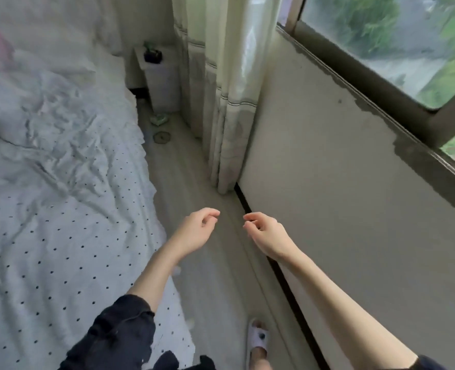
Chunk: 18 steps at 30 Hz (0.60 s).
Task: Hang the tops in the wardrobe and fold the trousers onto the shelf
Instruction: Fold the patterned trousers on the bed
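My left hand (198, 229) and my right hand (263, 232) hang side by side over the narrow floor strip between the bed and the wall. Their fingers are loosely curled and both hold nothing. No top, trousers, hanger or wardrobe shows in this view. A dark sleeve covers my left upper arm at the bottom of the frame.
A bed with a dotted white sheet (55, 236) fills the left. A pale curtain (221, 102) hangs ahead, beside the wall under a window (397, 41). A small white cabinet (159, 78) stands in the far corner, with small items (161, 129) on the floor. My slippered foot (258, 340) is below.
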Tool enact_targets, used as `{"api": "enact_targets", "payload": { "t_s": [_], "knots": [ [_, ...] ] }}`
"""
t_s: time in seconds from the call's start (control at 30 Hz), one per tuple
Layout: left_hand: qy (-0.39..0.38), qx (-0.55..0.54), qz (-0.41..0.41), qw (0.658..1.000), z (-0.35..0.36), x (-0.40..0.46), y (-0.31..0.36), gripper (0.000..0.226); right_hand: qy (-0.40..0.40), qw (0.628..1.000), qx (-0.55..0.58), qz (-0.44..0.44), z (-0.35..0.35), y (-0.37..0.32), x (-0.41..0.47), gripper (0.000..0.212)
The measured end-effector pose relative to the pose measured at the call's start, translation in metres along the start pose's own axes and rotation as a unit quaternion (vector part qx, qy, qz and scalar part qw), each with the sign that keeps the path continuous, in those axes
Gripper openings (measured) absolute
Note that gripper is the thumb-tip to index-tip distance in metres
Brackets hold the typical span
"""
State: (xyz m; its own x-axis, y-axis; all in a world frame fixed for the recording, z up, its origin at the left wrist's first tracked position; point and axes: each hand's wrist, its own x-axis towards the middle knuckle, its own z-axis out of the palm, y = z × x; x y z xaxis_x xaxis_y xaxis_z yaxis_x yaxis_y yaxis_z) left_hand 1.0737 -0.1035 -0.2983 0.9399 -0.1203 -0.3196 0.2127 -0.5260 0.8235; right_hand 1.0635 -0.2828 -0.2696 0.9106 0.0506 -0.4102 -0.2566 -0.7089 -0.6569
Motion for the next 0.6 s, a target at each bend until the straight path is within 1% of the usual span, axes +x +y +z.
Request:
{"api": "enact_targets", "payload": {
  "t_s": [0.03,0.13,0.17,0.23,0.3,0.4,0.47,0.6],
  "knots": [
    [0.018,-0.013,-0.001,1.000,-0.002,0.009,0.009,0.028,-0.008,1.000,-0.002,-0.016,-0.009,-0.005,0.012,0.033],
    [0.081,-0.044,-0.030,0.995,-0.019,0.048,0.033,0.029,-0.077,0.994,-0.028,-0.068,-0.038,-0.033,0.077,0.033],
    [0.094,-0.053,-0.036,0.993,-0.026,0.055,0.038,0.030,-0.088,0.992,-0.030,-0.080,-0.044,-0.041,0.095,0.033],
    [0.139,-0.068,-0.072,0.985,-0.048,0.072,0.039,0.031,-0.120,0.985,-0.042,-0.116,-0.051,-0.070,0.144,0.031],
    [0.198,-0.076,-0.109,0.971,-0.071,0.085,0.029,0.031,-0.161,0.972,-0.048,-0.161,-0.043,-0.101,0.193,0.029],
    [0.245,-0.078,-0.153,0.954,-0.105,0.101,0.010,0.030,-0.207,0.954,-0.039,-0.214,-0.022,-0.144,0.240,0.027],
    [0.288,-0.094,-0.179,0.936,-0.140,0.132,-0.006,0.029,-0.250,0.939,-0.036,-0.233,-0.003,-0.183,0.287,0.027],
    [0.351,-0.114,-0.189,0.910,-0.210,0.205,-0.025,0.029,-0.284,0.923,-0.041,-0.258,0.025,-0.256,0.371,0.029]
  ]
}}
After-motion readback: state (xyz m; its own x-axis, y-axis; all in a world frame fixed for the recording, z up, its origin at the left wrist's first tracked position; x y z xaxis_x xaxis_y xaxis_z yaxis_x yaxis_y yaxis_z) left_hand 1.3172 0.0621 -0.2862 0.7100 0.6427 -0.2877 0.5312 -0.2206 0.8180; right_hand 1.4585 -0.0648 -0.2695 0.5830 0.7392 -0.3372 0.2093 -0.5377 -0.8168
